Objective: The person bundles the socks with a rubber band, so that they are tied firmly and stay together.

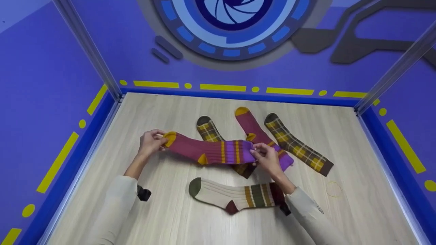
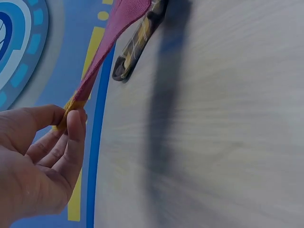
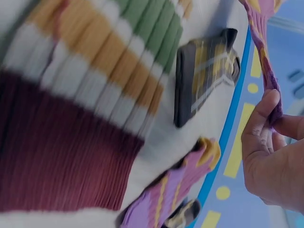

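A maroon sock [image 1: 190, 147] with yellow toe and heel and a purple striped cuff is stretched sideways between both hands, lifted over the table. My left hand [image 1: 150, 142] pinches its yellow toe between thumb and fingers, as the left wrist view also shows. At the purple cuff, my right hand [image 1: 267, 157] pinches the edge. Behind the raised sock lies a plaid sock [image 1: 209, 128], its middle hidden. A second maroon sock [image 1: 253, 124] lies beyond the right hand, partly covered by it. Nearer the body is a cream sock [image 1: 218, 192] with green toe and striped cuff.
Another plaid sock [image 1: 296, 143] lies at the right, angled toward the front. A thin yellow rubber band [image 1: 333, 189] rests on the wooden table [image 1: 163, 211] near it. Blue panels [image 1: 218, 73] with metal corner posts [image 1: 92, 51] enclose the table at back and sides.
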`<act>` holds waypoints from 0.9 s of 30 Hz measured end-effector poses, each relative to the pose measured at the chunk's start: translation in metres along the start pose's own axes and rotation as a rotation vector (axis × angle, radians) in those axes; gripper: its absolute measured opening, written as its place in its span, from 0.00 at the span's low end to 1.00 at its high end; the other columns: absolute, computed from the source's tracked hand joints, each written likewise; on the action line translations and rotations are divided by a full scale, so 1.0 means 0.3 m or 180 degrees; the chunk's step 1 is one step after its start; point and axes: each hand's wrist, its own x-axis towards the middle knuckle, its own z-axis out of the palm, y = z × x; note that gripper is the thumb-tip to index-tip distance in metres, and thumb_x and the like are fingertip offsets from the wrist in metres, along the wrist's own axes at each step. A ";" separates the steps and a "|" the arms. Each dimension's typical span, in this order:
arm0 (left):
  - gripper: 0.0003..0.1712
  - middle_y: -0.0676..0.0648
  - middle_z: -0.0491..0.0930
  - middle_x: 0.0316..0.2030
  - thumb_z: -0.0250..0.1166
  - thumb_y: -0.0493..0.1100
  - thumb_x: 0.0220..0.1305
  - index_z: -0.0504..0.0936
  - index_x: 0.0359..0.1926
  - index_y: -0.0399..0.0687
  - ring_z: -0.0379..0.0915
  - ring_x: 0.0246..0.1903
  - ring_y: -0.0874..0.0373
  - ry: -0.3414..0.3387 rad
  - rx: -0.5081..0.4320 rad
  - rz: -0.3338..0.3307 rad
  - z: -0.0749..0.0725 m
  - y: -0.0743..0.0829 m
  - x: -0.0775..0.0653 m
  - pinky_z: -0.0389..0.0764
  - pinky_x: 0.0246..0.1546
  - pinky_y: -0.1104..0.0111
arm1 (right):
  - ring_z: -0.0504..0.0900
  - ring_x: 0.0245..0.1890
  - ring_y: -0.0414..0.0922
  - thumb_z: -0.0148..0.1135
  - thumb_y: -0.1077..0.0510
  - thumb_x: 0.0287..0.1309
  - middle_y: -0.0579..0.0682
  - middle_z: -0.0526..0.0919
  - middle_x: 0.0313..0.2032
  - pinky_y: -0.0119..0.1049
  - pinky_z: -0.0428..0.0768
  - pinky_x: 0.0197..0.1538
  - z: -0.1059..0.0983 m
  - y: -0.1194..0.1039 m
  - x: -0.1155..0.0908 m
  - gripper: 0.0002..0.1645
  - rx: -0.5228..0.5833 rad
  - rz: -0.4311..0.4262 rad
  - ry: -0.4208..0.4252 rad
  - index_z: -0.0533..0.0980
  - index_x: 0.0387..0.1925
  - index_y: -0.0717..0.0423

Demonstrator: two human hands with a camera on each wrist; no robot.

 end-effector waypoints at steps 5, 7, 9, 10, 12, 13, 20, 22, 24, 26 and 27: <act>0.16 0.42 0.88 0.34 0.67 0.33 0.67 0.78 0.53 0.28 0.84 0.23 0.62 -0.0266 -0.0295 -0.0158 0.030 0.013 -0.033 0.85 0.26 0.71 | 0.82 0.21 0.36 0.65 0.70 0.63 0.55 0.87 0.29 0.36 0.86 0.26 -0.062 0.001 -0.010 0.10 0.0070 0.0253 -0.0053 0.78 0.44 0.73; 0.16 0.43 0.88 0.33 0.66 0.33 0.67 0.78 0.53 0.28 0.84 0.23 0.61 -0.0362 -0.0396 -0.0171 0.044 0.019 -0.048 0.84 0.25 0.72 | 0.82 0.21 0.36 0.65 0.69 0.64 0.52 0.87 0.29 0.33 0.85 0.26 -0.091 0.002 -0.019 0.12 0.0119 0.0349 -0.0101 0.78 0.46 0.74; 0.15 0.45 0.87 0.32 0.66 0.32 0.67 0.78 0.52 0.28 0.83 0.22 0.61 -0.0430 -0.0479 -0.0180 0.060 0.026 -0.063 0.83 0.23 0.74 | 0.82 0.21 0.36 0.65 0.68 0.64 0.49 0.87 0.29 0.32 0.85 0.27 -0.122 0.004 -0.031 0.14 0.0144 0.0422 -0.0159 0.77 0.48 0.74; 0.15 0.46 0.87 0.31 0.65 0.32 0.67 0.78 0.52 0.28 0.83 0.22 0.60 -0.0467 -0.0502 -0.0172 0.067 0.029 -0.071 0.82 0.22 0.75 | 0.82 0.21 0.36 0.65 0.68 0.64 0.49 0.87 0.29 0.33 0.85 0.28 -0.138 0.005 -0.038 0.15 0.0139 0.0450 -0.0188 0.77 0.49 0.74; 0.14 0.48 0.86 0.29 0.65 0.32 0.67 0.78 0.51 0.28 0.81 0.21 0.61 -0.0538 -0.0526 -0.0160 0.081 0.031 -0.086 0.81 0.21 0.75 | 0.82 0.20 0.36 0.65 0.67 0.65 0.47 0.86 0.29 0.33 0.85 0.28 -0.170 0.010 -0.053 0.15 0.0149 0.0498 -0.0234 0.76 0.50 0.74; 0.14 0.48 0.85 0.27 0.65 0.31 0.67 0.78 0.51 0.28 0.81 0.20 0.61 -0.0564 -0.0520 -0.0154 0.088 0.031 -0.093 0.80 0.21 0.75 | 0.82 0.20 0.37 0.65 0.67 0.65 0.46 0.87 0.29 0.34 0.85 0.28 -0.187 0.014 -0.061 0.15 0.0137 0.0512 -0.0251 0.76 0.49 0.74; 0.14 0.50 0.84 0.24 0.65 0.31 0.66 0.78 0.50 0.27 0.78 0.20 0.63 -0.0912 -0.0480 -0.0136 0.117 0.002 -0.142 0.78 0.19 0.76 | 0.82 0.24 0.35 0.64 0.65 0.66 0.39 0.85 0.29 0.31 0.85 0.31 -0.272 0.037 -0.127 0.16 0.0198 0.0669 -0.0592 0.74 0.50 0.73; 0.14 0.51 0.84 0.24 0.66 0.31 0.65 0.78 0.50 0.27 0.78 0.20 0.63 -0.0987 -0.0470 -0.0132 0.124 -0.007 -0.156 0.78 0.20 0.76 | 0.81 0.25 0.34 0.64 0.64 0.67 0.38 0.85 0.29 0.32 0.85 0.31 -0.290 0.043 -0.147 0.17 0.0211 0.0691 -0.0700 0.74 0.51 0.73; 0.14 0.51 0.84 0.23 0.66 0.31 0.65 0.78 0.49 0.27 0.77 0.19 0.64 -0.1045 -0.0449 -0.0123 0.133 -0.013 -0.168 0.78 0.20 0.76 | 0.81 0.26 0.34 0.64 0.63 0.67 0.39 0.85 0.30 0.32 0.85 0.32 -0.309 0.047 -0.164 0.17 0.0208 0.0699 -0.0798 0.73 0.51 0.73; 0.13 0.52 0.83 0.22 0.66 0.31 0.64 0.79 0.47 0.27 0.77 0.19 0.63 -0.1085 -0.0413 -0.0125 0.143 -0.015 -0.183 0.78 0.20 0.75 | 0.82 0.26 0.34 0.63 0.63 0.68 0.39 0.85 0.31 0.33 0.86 0.33 -0.328 0.051 -0.178 0.18 0.0161 0.0706 -0.0865 0.72 0.52 0.73; 0.12 0.52 0.83 0.22 0.66 0.31 0.63 0.79 0.46 0.28 0.77 0.19 0.63 -0.1098 -0.0401 -0.0127 0.148 -0.015 -0.190 0.78 0.20 0.75 | 0.82 0.27 0.34 0.63 0.62 0.69 0.39 0.85 0.32 0.34 0.86 0.34 -0.337 0.052 -0.183 0.18 0.0144 0.0708 -0.0901 0.72 0.52 0.72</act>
